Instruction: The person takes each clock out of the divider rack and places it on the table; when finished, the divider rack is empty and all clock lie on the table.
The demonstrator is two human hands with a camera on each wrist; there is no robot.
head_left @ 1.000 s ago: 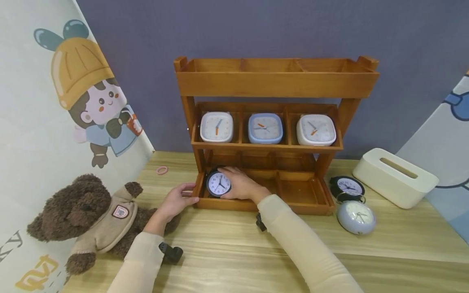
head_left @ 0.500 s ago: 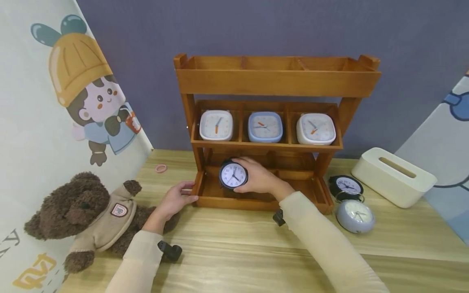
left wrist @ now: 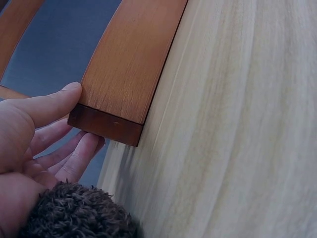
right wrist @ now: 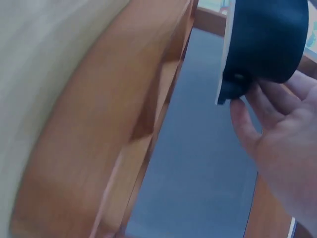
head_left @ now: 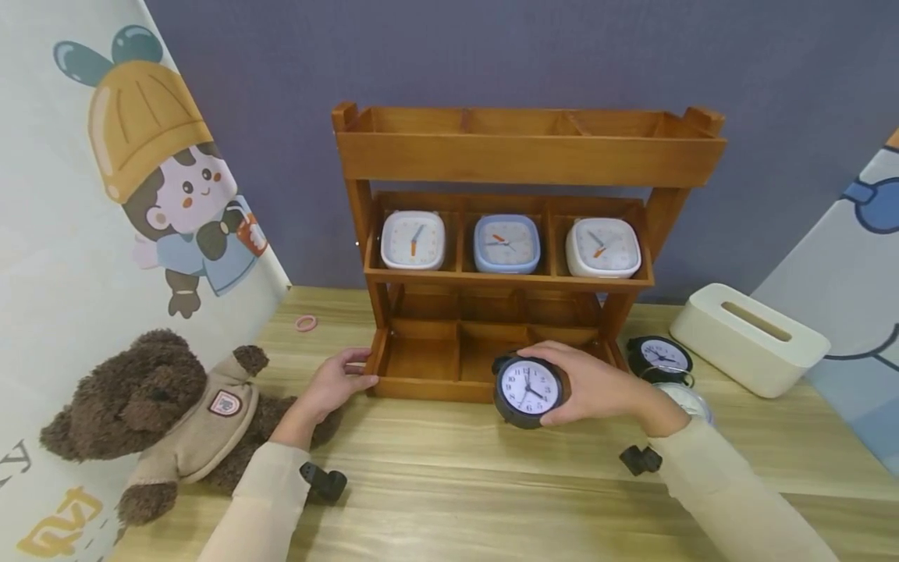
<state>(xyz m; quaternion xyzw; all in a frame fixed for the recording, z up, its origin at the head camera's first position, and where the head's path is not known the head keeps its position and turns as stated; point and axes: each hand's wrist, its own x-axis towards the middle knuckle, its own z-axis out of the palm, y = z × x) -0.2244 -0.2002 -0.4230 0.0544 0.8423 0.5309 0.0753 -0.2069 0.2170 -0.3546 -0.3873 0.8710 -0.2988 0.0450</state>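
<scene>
My right hand (head_left: 597, 384) grips a round black alarm clock (head_left: 528, 388) by its right side, white dial facing me, in front of the shelf's lower tier. In the right wrist view, the clock's dark side (right wrist: 270, 39) shows with fingers bent round its edge. My left hand (head_left: 342, 384) touches the left end of the brown wooden shelf (head_left: 421, 389); in the left wrist view the thumb (left wrist: 64, 99) lies at the board's corner and the fingertips are against its end. Three square clocks, white (head_left: 413, 240), blue (head_left: 507, 244) and white (head_left: 604, 248), sit in the middle tier.
Another black alarm clock (head_left: 660, 355) stands right of the shelf, with a grey-blue clock (head_left: 691, 402) partly hidden behind my right wrist. A cream tissue box (head_left: 751, 339) is further right. At left lie a brown teddy bear (head_left: 140, 398) and a pink ring (head_left: 306, 323).
My right hand has lifted the black alarm clock out of the lower tier's left compartment and carried it right and toward me. My left hand has stayed at the shelf's end.
</scene>
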